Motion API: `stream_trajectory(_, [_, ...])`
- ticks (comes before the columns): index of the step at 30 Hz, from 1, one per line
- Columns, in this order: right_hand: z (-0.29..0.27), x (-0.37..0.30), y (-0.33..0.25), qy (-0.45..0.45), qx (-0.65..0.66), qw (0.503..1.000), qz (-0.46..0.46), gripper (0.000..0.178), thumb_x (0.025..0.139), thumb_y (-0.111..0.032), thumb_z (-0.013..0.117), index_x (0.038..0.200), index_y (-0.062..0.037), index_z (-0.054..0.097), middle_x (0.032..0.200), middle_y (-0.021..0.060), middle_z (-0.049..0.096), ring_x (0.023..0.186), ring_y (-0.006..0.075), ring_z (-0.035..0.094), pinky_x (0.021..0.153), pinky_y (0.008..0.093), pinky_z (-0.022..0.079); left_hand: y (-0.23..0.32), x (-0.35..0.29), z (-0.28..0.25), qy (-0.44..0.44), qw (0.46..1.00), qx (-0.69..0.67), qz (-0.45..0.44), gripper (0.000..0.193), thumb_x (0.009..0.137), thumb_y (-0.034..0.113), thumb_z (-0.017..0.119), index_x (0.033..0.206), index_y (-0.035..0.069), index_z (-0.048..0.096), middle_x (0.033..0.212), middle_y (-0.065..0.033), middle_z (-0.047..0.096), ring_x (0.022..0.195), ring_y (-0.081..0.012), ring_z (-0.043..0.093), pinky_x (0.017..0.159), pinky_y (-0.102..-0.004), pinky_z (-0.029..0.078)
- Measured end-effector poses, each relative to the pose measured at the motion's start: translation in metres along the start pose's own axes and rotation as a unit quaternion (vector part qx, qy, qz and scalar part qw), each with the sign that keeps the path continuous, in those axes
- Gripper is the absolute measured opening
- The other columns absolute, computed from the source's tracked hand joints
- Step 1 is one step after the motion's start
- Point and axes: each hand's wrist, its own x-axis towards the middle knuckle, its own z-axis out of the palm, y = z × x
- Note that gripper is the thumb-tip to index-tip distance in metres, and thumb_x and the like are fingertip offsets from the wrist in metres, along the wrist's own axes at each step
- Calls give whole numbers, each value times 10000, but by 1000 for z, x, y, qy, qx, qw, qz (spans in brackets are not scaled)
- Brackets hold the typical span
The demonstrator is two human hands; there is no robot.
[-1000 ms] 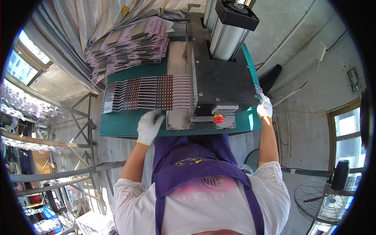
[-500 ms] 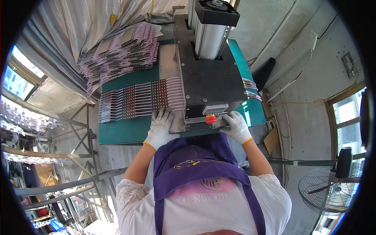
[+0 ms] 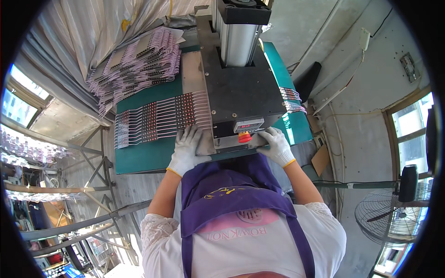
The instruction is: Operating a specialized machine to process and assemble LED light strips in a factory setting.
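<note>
Both hands wear white knit gloves with yellow cuffs. My left hand [image 3: 187, 147] is open, its fingers stretched forward flat at the near edge of a row of joined LED module strips [image 3: 155, 116] and the metal plate beside it. The strips, dark with small light dots and pinkish wires, run across the green table into the left side of a black press machine [image 3: 245, 90]. My right hand [image 3: 276, 146] rests open at the machine's front right corner, fingers pointing in toward it. Between the hands are a red knob [image 3: 244, 137] and a small display [image 3: 249, 125].
A tall folded pile of similar strips [image 3: 139, 65] lies at the back left of the green table [image 3: 143, 162]. More strips [image 3: 292, 99] come out right of the machine. A metal cylinder [image 3: 238, 44] rises above it. A wire-guard fan [image 3: 387, 215] stands at right, metal racks [image 3: 97, 185] at left.
The whole view has shifted slightly. Red digits now show lit on the display. My hands keep nearly the same places beside the machine.
</note>
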Motion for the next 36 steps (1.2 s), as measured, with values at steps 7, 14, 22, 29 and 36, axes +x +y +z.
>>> stream_trajectory(7, [-4,3,6,41,42,998,1,490,731,-190,778,1190,-88,639,1251,146,605,1120,390,571,939,444,498,-90,-34,12,90,945,111,-293,721,934,500,542,1466,35,400,1530,-210,382,1431,-403,318,1165,-562,196])
stream_trajectory(14, [-12,60,29,60,-44,991,109,524,780,27,564,1290,-92,582,1345,190,556,1170,391,571,994,443,477,-106,-44,18,77,956,82,-271,720,931,497,553,1479,62,382,1556,-198,345,1436,-403,307,1163,-556,206])
stream_trajectory(22, [7,106,69,-64,-141,983,104,518,793,-29,612,1294,-159,602,1183,155,626,1099,352,609,928,436,503,-117,-57,17,204,928,-28,-309,586,904,399,624,1381,76,516,1471,-205,458,1378,-419,377,1146,-511,274])
stream_trajectory(29, [20,94,83,48,-130,990,32,376,764,-63,679,1134,-132,658,1084,123,661,1007,367,630,865,445,522,-122,-65,10,160,945,62,-279,605,810,202,629,1396,136,494,1485,-159,445,1394,-392,358,1156,-576,196])
stream_trajectory(36, [60,100,149,51,-159,985,32,329,808,-79,642,1135,-109,618,993,182,683,976,395,639,814,484,523,-118,-59,7,202,944,144,-217,585,765,154,661,1339,153,550,1393,-101,539,1328,-363,432,1129,-579,229])
